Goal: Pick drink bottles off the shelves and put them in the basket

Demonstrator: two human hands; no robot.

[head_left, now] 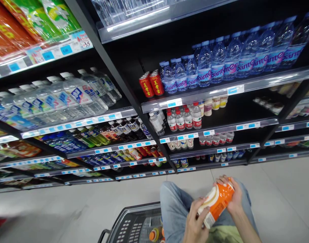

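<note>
An orange-and-white drink bottle lies tilted over my bent legs, held in both hands. My left hand is closed around its lower, white end, with thumb and fingers on the label. At the other end, my right hand wraps around the orange part. Fingers hide both tips of the bottle, so its cap does not show. To the left of my knee stands a grey shopping basket; a few bottles with orange caps lie inside, partly cut off by the frame edge.
Black store shelves rise before me. They carry blue-capped water bottles, red cans, red-capped bottles and white-capped bottles. Clear price rails run along the shelf edges. Pale floor tiles lie around my legs.
</note>
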